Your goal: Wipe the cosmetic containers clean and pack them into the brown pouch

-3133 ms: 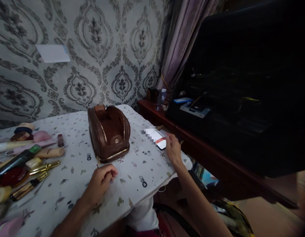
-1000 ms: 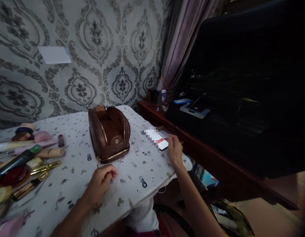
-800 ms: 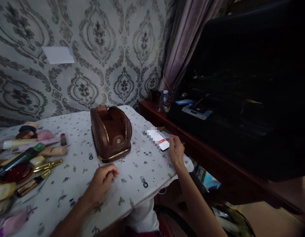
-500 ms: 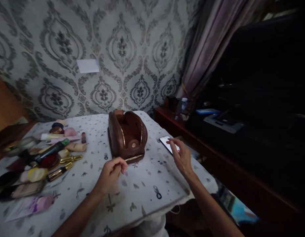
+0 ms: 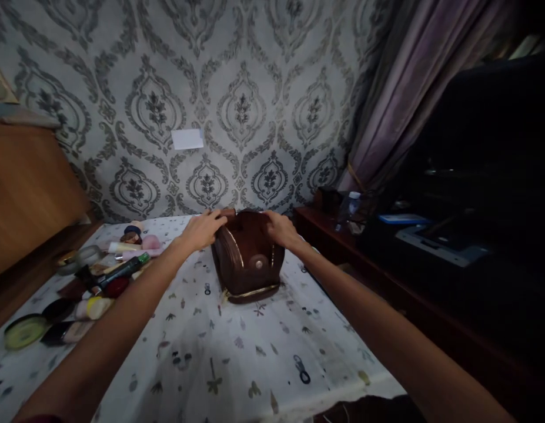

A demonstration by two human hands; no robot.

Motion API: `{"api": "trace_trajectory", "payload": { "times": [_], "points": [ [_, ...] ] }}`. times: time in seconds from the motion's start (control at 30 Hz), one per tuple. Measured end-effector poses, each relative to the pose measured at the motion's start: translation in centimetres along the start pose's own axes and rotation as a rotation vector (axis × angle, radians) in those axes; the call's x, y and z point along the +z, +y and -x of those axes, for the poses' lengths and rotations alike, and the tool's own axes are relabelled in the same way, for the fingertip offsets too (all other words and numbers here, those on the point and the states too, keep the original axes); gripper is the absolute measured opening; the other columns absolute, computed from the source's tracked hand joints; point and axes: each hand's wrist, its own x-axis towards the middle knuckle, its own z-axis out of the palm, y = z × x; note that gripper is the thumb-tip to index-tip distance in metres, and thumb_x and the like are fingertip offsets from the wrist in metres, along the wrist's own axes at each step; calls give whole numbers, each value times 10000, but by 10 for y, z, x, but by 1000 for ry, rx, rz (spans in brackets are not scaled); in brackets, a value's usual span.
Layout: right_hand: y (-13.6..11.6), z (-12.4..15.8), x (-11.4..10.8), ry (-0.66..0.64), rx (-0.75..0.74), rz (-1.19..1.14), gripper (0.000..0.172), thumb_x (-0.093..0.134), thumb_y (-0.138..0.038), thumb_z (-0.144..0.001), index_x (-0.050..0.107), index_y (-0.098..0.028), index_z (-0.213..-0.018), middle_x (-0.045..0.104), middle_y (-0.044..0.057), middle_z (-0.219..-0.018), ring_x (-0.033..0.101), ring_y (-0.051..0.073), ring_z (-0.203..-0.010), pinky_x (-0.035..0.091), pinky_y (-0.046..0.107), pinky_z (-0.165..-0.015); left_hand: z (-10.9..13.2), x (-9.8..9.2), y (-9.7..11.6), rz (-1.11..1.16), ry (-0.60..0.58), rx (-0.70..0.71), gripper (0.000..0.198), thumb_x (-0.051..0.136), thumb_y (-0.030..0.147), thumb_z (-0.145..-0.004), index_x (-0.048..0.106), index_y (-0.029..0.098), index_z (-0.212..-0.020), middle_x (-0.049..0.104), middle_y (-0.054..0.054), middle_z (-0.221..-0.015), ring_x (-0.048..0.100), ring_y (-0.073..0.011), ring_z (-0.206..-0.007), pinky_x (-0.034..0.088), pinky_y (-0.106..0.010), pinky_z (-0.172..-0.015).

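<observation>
A brown leather bag (image 5: 249, 264) with gold zips and a round snap stands upright in the middle of the table (image 5: 237, 358), which wears a white patterned cloth. My left hand (image 5: 204, 228) rests on the bag's top left edge, fingers curled over it. On the top right edge sits my right hand (image 5: 278, 228), its fingers bent over the leather as well. Both arms stretch forward from the bottom corners of the view.
Several cosmetics (image 5: 100, 276), tubes, compacts and a green round tin (image 5: 23, 330), lie at the table's left. A wooden headboard (image 5: 25, 194) is at far left. A dark red sideboard (image 5: 387, 282) with a plastic bottle (image 5: 352, 202) and dark equipment runs along the right.
My right hand left the phone at the table's right edge and my left hand rose from the cloth; both now sit on the bag's top. The view swung left and forward.
</observation>
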Motion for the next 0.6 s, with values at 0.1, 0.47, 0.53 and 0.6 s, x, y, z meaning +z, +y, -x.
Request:
{"api": "trace_trajectory", "payload": {
  "times": [0.1, 0.47, 0.53, 0.6],
  "points": [
    [12, 0, -9, 62, -24, 2, 468, 438, -156, -858, 603, -211, -1293, 680, 105, -1238, 619, 285, -1133, 469, 359, -923, 6, -12, 2, -15, 43, -73, 325, 482, 113, -848, 555, 236, -1141, 523, -95, -1252, 635, -243, -935, 522, -363, -753],
    [21, 26, -9, 64, -55, -1, 452, 439, -143, -828, 656, -210, -1219, 714, 99, -1178, 649, 288, -1099, 477, 346, -883, 29, -9, 28, 47, 69, -155, 320, 461, 61, -802, 530, 223, -1069, 512, -84, -1254, 649, -238, -896, 501, -345, -677],
    [19, 34, -19, 77, -77, 10, 446, 453, -162, -826, 652, -224, -1221, 720, 94, -1158, 659, 292, -1071, 478, 348, -864, 36, -16, 29, 90, 106, -151, 304, 473, 79, -806, 523, 233, -1063, 507, -75, -1253, 644, -236, -899, 496, -336, -675],
    [20, 46, -23, 47, -96, 44, 434, 455, -182, -842, 634, -229, -1235, 728, 97, -1124, 674, 287, -1017, 478, 339, -817, 47, -17, 34, 127, 129, -144, 280, 472, 98, -821, 517, 244, -1055, 501, -65, -1265, 640, -236, -910, 492, -329, -670]
  ]
}}
